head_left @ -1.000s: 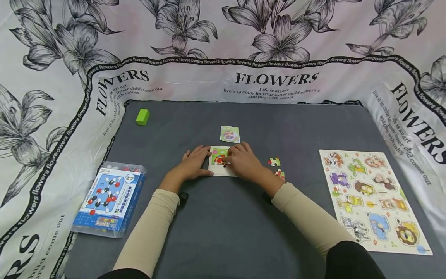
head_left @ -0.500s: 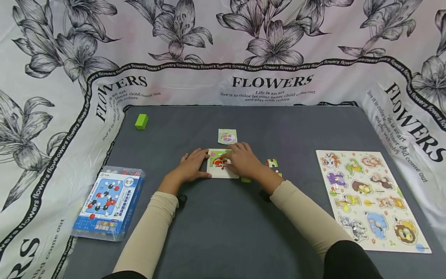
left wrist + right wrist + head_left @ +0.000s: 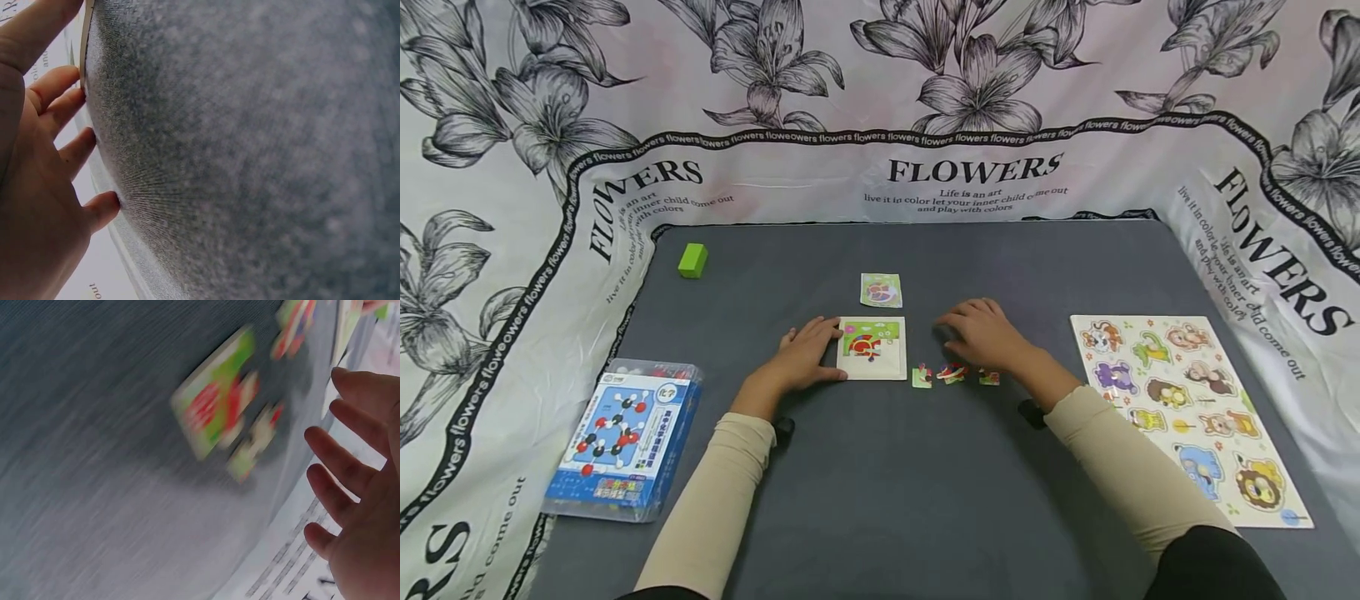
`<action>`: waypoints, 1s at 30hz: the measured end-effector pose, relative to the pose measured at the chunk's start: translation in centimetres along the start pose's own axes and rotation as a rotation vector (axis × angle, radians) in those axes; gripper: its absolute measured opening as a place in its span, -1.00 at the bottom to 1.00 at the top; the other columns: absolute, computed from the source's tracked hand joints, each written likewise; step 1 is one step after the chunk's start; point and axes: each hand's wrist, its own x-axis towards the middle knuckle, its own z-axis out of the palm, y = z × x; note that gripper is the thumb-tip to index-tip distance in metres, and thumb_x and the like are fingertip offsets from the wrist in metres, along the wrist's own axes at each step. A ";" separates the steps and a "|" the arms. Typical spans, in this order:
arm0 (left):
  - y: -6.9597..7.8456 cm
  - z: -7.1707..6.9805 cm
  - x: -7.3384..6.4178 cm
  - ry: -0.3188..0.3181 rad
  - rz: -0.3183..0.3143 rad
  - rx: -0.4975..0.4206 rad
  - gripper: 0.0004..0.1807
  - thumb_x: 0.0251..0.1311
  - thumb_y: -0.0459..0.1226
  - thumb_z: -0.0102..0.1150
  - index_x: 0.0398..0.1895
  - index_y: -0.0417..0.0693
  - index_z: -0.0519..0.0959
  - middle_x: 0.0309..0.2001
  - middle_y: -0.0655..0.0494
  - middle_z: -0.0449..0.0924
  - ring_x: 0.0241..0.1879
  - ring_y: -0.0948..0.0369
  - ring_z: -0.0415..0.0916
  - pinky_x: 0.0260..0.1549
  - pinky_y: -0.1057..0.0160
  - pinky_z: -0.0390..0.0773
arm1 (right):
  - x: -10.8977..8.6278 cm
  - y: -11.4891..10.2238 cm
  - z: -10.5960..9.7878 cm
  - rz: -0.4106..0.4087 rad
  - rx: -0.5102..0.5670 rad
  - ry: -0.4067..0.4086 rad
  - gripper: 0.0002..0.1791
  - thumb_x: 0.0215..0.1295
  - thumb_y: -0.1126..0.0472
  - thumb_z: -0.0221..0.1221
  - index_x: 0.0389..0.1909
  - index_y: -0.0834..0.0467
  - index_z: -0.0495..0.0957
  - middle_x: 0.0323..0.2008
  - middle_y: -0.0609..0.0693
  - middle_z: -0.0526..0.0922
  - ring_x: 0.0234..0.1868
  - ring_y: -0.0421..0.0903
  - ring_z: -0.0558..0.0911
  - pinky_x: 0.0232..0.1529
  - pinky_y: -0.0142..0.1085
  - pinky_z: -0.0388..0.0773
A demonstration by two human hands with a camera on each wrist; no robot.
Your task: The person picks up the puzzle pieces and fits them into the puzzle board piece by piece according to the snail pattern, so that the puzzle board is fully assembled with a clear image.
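A small white-framed jigsaw board (image 3: 891, 368) lies mid-table, with joined green-and-red picture pieces across its upper part. Along its left edge rests my left hand (image 3: 801, 354), fingers and thumb touching the side; the left wrist view shows this hand (image 3: 47, 156) against the thin edge. My right hand (image 3: 988, 337) is right of the board, just above loose jigsaw pieces (image 3: 952, 374). The right wrist view shows its fingers spread with nothing between them, and blurred jigsaw pieces (image 3: 209, 403) on the cloth beside it. Another jigsaw piece (image 3: 922, 377) lies near the board's lower right corner.
Behind the board is a small picture card (image 3: 880, 290). A green block (image 3: 692, 261) sits at the far left. A clear box with a blue molecule label (image 3: 621, 433) stands on the left, and a large animal puzzle board (image 3: 1217, 500) on the right, partly behind the right forearm.
My right hand has left the board and moved right, to the loose jigsaw pieces, uncovering the board's right side. The left hand stays at the board's edge. The head view has shifted slightly.
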 end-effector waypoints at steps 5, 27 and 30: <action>-0.2 -0.2 -0.3 -0.001 -0.009 0.001 -0.18 0.13 0.04 0.34 0.41 -0.05 0.26 0.54 0.03 -0.04 0.54 0.01 -0.22 0.37 -0.29 -0.18 | -1.1 1.3 -0.3 0.031 0.008 -0.012 -0.55 0.19 0.16 0.34 0.12 0.12 0.59 0.09 0.15 0.60 0.19 0.20 0.45 0.27 0.15 0.22; 0.0 -0.3 -0.3 0.002 -0.005 -0.027 -0.16 0.15 0.02 0.33 0.43 -0.04 0.22 0.54 0.05 -0.04 0.54 0.01 -0.22 0.38 -0.26 -0.22 | -3.0 3.4 0.3 0.001 0.037 0.011 -0.64 0.15 0.28 0.35 0.01 0.15 0.65 -0.03 0.15 0.64 0.09 0.21 0.53 0.22 0.19 0.27; 0.1 -0.3 -0.3 -0.003 0.002 -0.029 -0.16 0.15 0.02 0.33 0.43 -0.04 0.22 0.54 0.02 -0.03 0.54 0.00 -0.22 0.38 -0.27 -0.22 | -3.2 3.5 0.3 -0.004 0.037 0.017 -0.64 0.14 0.29 0.36 0.00 0.15 0.66 -0.05 0.15 0.65 0.07 0.20 0.54 0.21 0.19 0.28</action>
